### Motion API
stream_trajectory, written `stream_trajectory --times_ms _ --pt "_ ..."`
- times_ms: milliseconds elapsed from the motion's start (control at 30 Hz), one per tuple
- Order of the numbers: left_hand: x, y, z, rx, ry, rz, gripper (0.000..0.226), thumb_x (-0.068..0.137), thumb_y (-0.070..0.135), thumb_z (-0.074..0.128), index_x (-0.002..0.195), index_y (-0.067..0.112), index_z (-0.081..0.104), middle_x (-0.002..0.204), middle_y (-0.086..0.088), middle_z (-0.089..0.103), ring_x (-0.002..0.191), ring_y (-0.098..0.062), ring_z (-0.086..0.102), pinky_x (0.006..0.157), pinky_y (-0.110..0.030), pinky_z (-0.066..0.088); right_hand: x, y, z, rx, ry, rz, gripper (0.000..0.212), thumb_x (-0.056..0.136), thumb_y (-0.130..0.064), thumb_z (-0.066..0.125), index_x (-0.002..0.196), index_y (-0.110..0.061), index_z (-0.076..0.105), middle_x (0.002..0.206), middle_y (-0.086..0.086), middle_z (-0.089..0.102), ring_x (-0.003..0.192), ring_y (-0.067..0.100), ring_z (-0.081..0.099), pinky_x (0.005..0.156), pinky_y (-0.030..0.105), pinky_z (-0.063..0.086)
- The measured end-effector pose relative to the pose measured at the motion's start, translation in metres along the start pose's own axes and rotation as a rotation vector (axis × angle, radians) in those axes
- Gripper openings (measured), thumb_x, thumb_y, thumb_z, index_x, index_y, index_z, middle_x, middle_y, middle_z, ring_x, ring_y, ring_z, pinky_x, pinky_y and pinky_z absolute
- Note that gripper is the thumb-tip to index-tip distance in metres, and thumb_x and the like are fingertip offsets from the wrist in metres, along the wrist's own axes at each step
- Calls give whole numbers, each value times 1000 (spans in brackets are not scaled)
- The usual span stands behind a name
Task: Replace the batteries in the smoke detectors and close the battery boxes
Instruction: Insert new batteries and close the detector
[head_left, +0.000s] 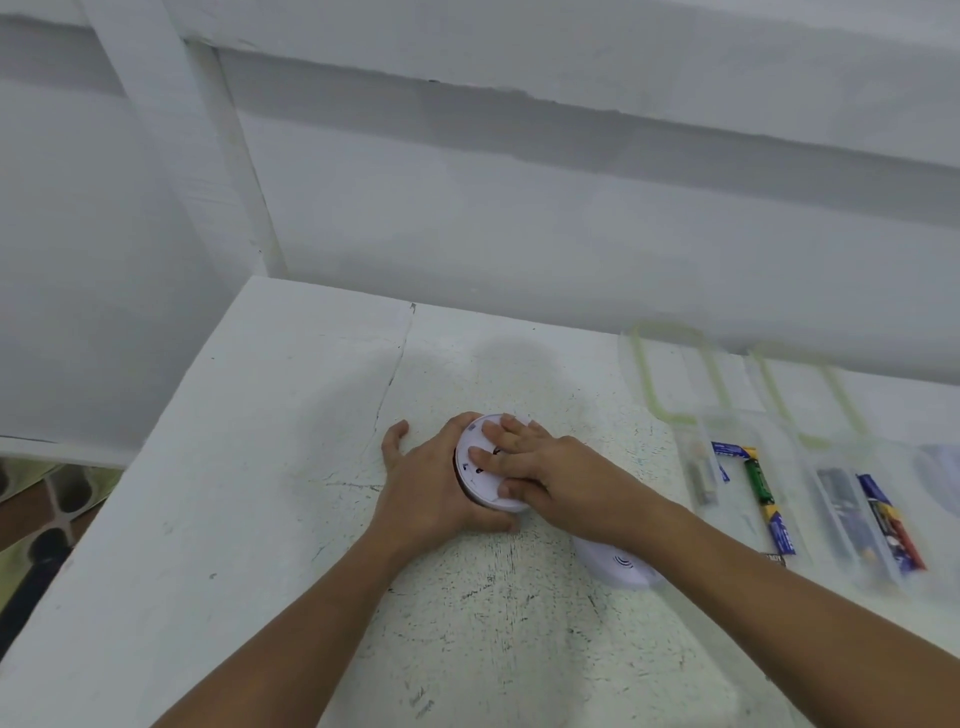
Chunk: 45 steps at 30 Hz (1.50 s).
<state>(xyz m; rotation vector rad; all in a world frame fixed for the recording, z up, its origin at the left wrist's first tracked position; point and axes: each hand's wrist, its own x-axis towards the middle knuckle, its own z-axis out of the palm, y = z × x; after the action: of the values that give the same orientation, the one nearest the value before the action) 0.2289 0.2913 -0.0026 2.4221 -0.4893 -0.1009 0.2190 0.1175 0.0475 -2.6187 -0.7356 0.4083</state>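
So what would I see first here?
Two hands meet mid-way along the white table: the left hand holds the edge of a round white plastic smoke detector, and the right hand presses on top. A second white smoke detector lies partly beneath the right forearm. Clear plastic boxes of colourful batteries sit at the right.

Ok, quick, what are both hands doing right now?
Left hand: grips the rim of the smoke detector.
Right hand: open, fingers flat, pressing on top of it.
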Motion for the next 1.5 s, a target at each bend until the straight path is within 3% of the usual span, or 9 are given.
stream_trajectory --times_ms 300,533,700,833,900,1000,1100,1300,1500 --pt "-1 -2 -1 -32 16 -11 105 44 85 54 136 39 35 110 37 46 93 23 43 116 -41 -2 -1 -15 2 38 42 93 44 100 -16 42 144 -21 39 158 2 17 148 14 5 117 26 4" --pt "2 0 -5 -260 14 -73 89 39 80 64 119 49 41 101 42 50 97 30 39 117 -37 -1 -15 -11 -16 477 97 228 58 81 4 49 130 -27 58 149 -13 39 138 -4 27 116 28 26" --pt "3 -13 -11 -512 -18 -140 66 51 78 71 109 46 62 99 24 70 112 -1 56 117 -46 17 -19 -15 -14 482 142 191 65 74 -2 64 130 -34 55 134 -13 55 122 2 51 102 25 44" --pt "1 -2 -18 -602 93 -191 56 70 82 44 77 32 67 72 15 66 106 -31 59 109 -62 27 -17 -16 -14 627 296 130 46 81 -14 69 124 -26 61 121 -12 65 111 4 60 96 32 51" --pt "-1 2 -19 -676 128 -249 53 82 72 35 74 31 67 77 14 66 101 -27 59 111 -59 27 -18 -18 -18 758 385 118 37 88 -15 66 124 -20 60 118 -5 67 107 9 63 91 29 53" --pt "-5 -7 -13 -709 114 -215 56 82 76 32 97 38 70 106 8 70 116 -22 55 110 -55 30 -17 -20 -17 970 456 166 31 92 -15 60 122 -22 59 113 0 69 102 14 67 84 27 55" --pt "-7 -5 -14 -729 157 -131 39 83 57 45 98 31 70 100 5 72 104 -21 62 100 -52 42 -14 -21 -9 1190 473 244 26 96 -16 53 122 -16 59 110 6 71 101 22 68 83 34 57" --pt "-9 -1 -14 -776 197 -74 26 78 29 56 101 24 69 94 10 74 89 -6 67 76 -15 49 -5 -24 0 1306 568 376 21 97 -13 50 106 -19 67 102 6 72 87 21 70 70 34 58" --pt "-8 -1 -12 -693 234 -92 22 76 24 58 94 34 65 86 7 73 81 -5 67 70 -15 51 0 -16 5 1281 551 416 20 96 -13 51 107 -19 66 103 7 72 90 24 70 76 40 59"
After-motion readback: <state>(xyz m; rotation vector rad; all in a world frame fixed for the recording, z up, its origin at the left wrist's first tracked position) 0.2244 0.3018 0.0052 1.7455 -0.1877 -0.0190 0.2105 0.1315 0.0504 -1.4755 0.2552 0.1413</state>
